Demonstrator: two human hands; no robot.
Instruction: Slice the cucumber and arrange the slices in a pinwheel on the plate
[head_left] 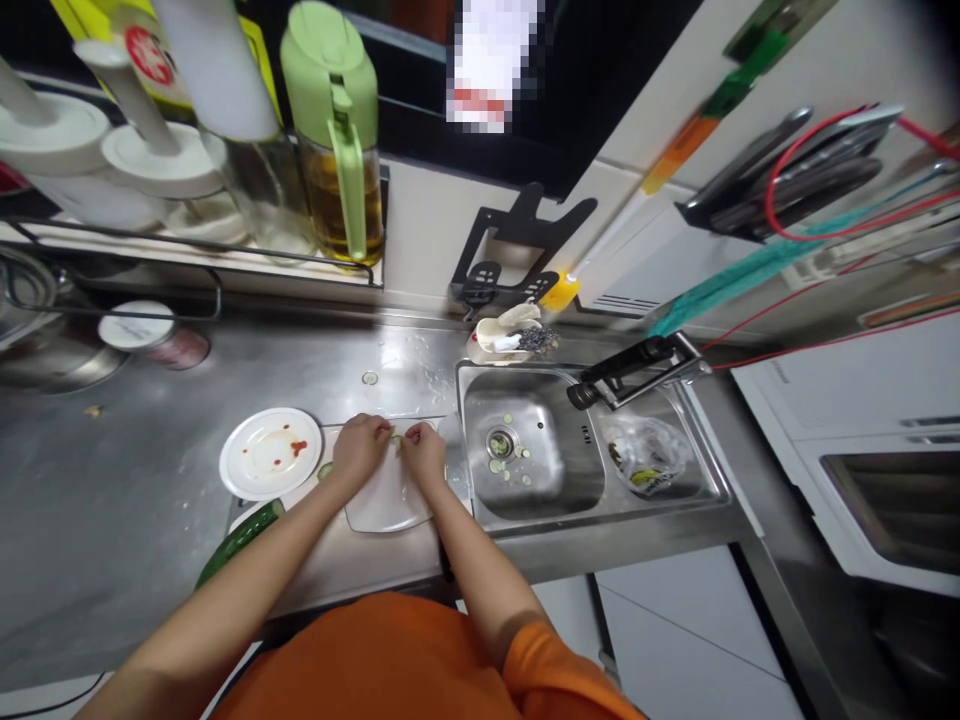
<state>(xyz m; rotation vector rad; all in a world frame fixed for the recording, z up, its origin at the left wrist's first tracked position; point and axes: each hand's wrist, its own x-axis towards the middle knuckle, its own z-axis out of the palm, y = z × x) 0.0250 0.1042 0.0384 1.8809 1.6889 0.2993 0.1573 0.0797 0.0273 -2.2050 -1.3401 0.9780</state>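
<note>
Steel countertop (pixel 135 460): sink (pixel 559 470) right of white cutting board (pixel 330 565); shallow dish (pixel 390 508) on board. Plate (pixel 262 460) at board's far-left corner; cucumber (pixel 240 540) at left edge. Left hand (pixel 364 449), right hand (pixel 423 453): forearms converging from front edge, fingertips nearly meeting over dish's far part, pinching thin cucumber piece (pixel 397 441).

Both hands (pixel 391 450) — pinching green bits (pixel 397 438), beside sink (pixel 534 440)

Set into the metal counter (pixel 135 470) is a steel sink (pixel 555 440), and water drops are scattered behind the pale board (pixel 330 575). A white plate (pixel 262 453) stained with red is placed near the board; a lidded jar (pixel 161 335) and pot (pixel 67 362) are kept farther back.
</note>
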